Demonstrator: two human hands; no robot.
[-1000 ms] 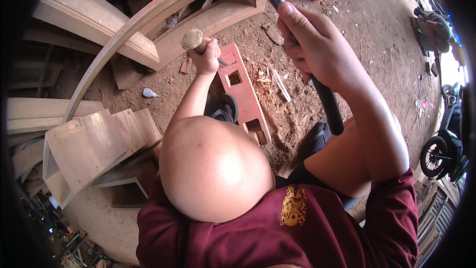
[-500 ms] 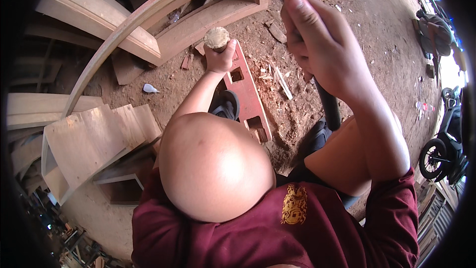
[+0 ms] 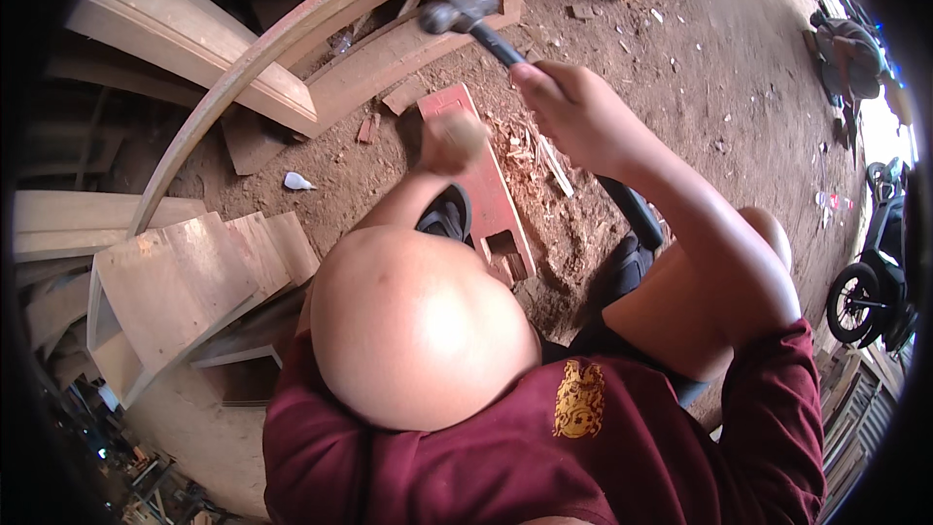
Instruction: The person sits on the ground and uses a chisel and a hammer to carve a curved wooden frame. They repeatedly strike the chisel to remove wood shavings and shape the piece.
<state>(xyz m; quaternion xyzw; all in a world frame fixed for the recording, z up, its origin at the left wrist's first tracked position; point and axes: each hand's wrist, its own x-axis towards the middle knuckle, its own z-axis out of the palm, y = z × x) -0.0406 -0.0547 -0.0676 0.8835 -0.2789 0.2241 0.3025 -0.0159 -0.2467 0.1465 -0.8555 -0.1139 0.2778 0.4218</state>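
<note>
A red-faced wooden board (image 3: 491, 199) with cut square openings lies on the dirt ground beside my sandalled foot (image 3: 442, 211). Over its far part, my left hand (image 3: 435, 151), blurred by motion, grips a wooden-handled chisel (image 3: 461, 136); its blade is hidden. My right hand (image 3: 569, 117) is closed round the dark handle of a hammer (image 3: 459, 10), whose metal head hangs in the air above and beyond the chisel, slightly blurred. Pale wood chips and shavings (image 3: 546, 160) lie just right of the board.
Timber frames (image 3: 185, 39) and a curved beam (image 3: 226, 87) stand at far left, stacked plywood (image 3: 180, 292) at near left. A small white bottle (image 3: 296, 181) lies on the ground. A motorbike (image 3: 868, 272) and grey footwear or bags (image 3: 846, 58) are along the right.
The hammer has swung leftward and down, bringing its head into view. My left hand has shifted right and, in the last half second, down toward me over the board, hiding the upper opening.
</note>
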